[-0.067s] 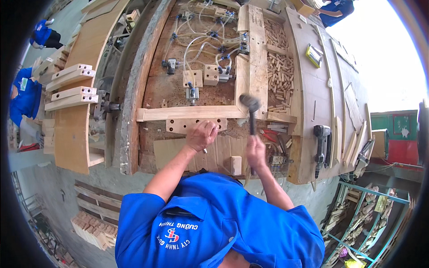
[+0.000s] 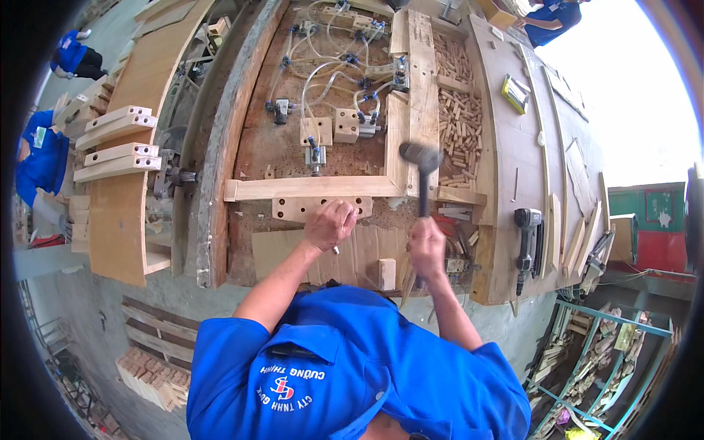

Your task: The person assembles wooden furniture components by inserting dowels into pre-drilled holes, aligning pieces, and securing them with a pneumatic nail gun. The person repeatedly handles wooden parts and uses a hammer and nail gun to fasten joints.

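Note:
My right hand [image 2: 427,248] grips the dark handle of a hammer [image 2: 420,158]. Its black head hangs just above the corner where a horizontal wooden rail [image 2: 308,188] meets an upright wooden rail [image 2: 398,147]. My left hand [image 2: 330,224] is curled into a fist and rests on the near edge of a short wooden block with a row of holes [image 2: 293,209], just below the horizontal rail. A small pale pin-like piece shows under that fist; I cannot tell whether the fingers hold it.
Pneumatic clamps with pale hoses [image 2: 330,81] sit on the jig board behind the rails. A bin of short wooden dowels [image 2: 458,125] lies to the right, a black nail gun [image 2: 526,238] further right. Curved wooden parts [image 2: 121,147] are stacked left. People in blue [image 2: 40,158] work nearby.
The hammer head has risen slightly and shifted a little right over the corner joint. My left hand has stayed on the block.

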